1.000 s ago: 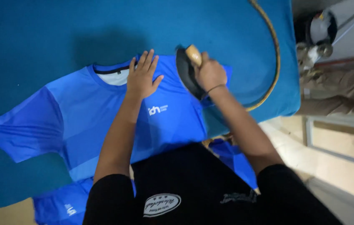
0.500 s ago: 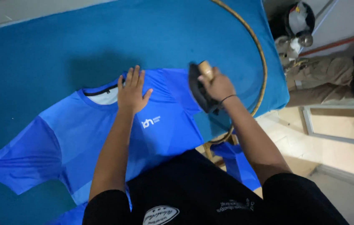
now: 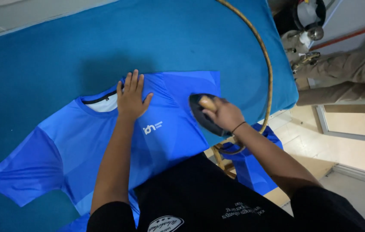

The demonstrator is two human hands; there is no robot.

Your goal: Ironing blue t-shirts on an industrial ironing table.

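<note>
Nearest, the right hand [image 3: 225, 115] is gripping the wooden handle of a dark iron [image 3: 204, 115], pressing it on the blue shirt [image 3: 105, 146]. Further out, the left hand [image 3: 131, 98] is lying open, flat by the collar, on the teal ironing table [image 3: 62, 51].

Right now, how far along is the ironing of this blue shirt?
Done: blue shirt lies spread flat on the teal board. In hand: left hand presses by the collar, right hand grips the iron on one sleeve. Left: far sleeve, hem.
</note>
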